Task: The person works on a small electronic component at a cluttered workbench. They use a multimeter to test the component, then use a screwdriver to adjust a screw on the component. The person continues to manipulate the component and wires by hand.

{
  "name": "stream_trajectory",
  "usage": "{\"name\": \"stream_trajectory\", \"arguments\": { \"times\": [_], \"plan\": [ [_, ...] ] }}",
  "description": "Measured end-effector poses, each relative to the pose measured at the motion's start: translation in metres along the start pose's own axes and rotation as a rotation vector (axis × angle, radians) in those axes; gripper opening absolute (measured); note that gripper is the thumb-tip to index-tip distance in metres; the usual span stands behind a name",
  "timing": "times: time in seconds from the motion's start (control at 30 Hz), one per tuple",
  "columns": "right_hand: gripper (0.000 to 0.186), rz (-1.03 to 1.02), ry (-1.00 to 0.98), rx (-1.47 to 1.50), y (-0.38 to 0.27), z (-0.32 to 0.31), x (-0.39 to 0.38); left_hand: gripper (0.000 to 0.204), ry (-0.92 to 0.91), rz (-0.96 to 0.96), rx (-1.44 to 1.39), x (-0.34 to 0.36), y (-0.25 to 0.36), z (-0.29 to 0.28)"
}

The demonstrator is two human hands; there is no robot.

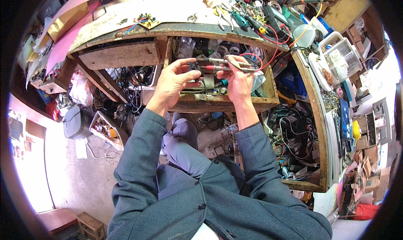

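Between the thumb and fingers of my left hand [174, 83] is a small black part [194, 70]; its exact kind is too small to make out. My right hand [237, 81] is closed around two multimeter probes [218, 68], one red and one dark, lying nearly side by side. Their tips point left and reach close to the black part; whether they touch it I cannot tell. A red lead [261, 63] runs from the probes up to the right. Both hands are above an open wooden drawer [218, 103] full of loose parts.
Across the back runs a worn workbench top [180, 14] with a small wired circuit board [145, 20]. Screwdrivers [239, 19] and tangled wires crowd its right end. Cables [289, 131] fill a wooden compartment at right. A grey bin [76, 122] stands on the floor at left.
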State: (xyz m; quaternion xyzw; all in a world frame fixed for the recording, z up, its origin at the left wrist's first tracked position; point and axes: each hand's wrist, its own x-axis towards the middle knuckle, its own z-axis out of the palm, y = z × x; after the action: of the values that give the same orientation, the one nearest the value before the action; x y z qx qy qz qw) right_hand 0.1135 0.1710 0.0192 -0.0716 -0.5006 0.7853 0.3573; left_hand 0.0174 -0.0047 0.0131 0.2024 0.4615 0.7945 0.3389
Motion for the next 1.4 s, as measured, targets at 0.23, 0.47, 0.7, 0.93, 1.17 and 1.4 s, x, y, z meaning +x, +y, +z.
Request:
{"name": "stream_trajectory", "arguments": {
  "times": [0.23,0.47,0.7,0.93,1.17,1.4],
  "plan": [
    [0.016,0.002,0.034,-0.041,0.000,-0.002,0.001,0.046,0.009,0.000,-0.007,0.000,-0.002,-0.002],
    [0.017,-0.011,0.005,-0.112,-0.002,0.002,0.000,0.036,-0.038,-0.036,-0.099,0.002,0.000,-0.008],
    [0.015,0.054,-0.222,-0.289,0.001,0.005,-0.001,0.039,-0.121,-0.060,-0.170,-0.001,0.007,-0.009],
    [0.015,0.052,-0.085,-0.348,-0.007,0.009,-0.006,0.039,-0.090,-0.089,-0.119,0.002,0.005,-0.010],
    [0.027,-0.100,0.006,-0.315,-0.002,0.007,-0.004,0.029,-0.082,-0.083,-0.133,0.003,0.003,-0.012],
    [0.035,-0.112,0.026,-0.166,-0.001,-0.001,-0.005,0.029,-0.024,-0.092,-0.141,0.005,0.003,-0.012]
  ]
}}
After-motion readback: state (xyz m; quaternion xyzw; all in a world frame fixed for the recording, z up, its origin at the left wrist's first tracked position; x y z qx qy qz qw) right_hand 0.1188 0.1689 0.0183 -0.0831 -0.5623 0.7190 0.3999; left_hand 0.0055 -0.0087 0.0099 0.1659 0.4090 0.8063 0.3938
